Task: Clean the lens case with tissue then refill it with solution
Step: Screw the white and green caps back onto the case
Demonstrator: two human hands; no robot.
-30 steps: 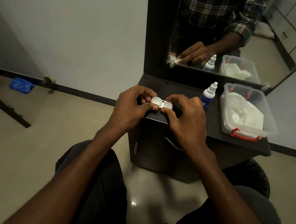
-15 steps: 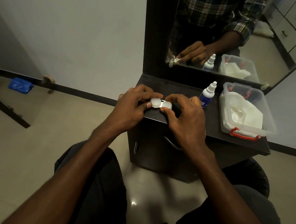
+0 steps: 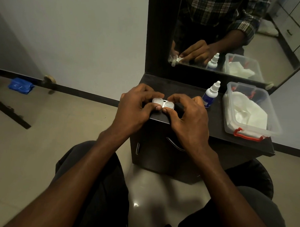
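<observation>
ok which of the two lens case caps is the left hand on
The left hand grips the cap farther from the solution bottle, the left cap of the lens case. The right hand holds the other cap, nearer the bottle.

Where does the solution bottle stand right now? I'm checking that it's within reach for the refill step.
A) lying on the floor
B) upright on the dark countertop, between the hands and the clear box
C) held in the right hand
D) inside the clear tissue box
B: the solution bottle stands upright on the countertop, left of the clear box and beside the right hand.
</observation>
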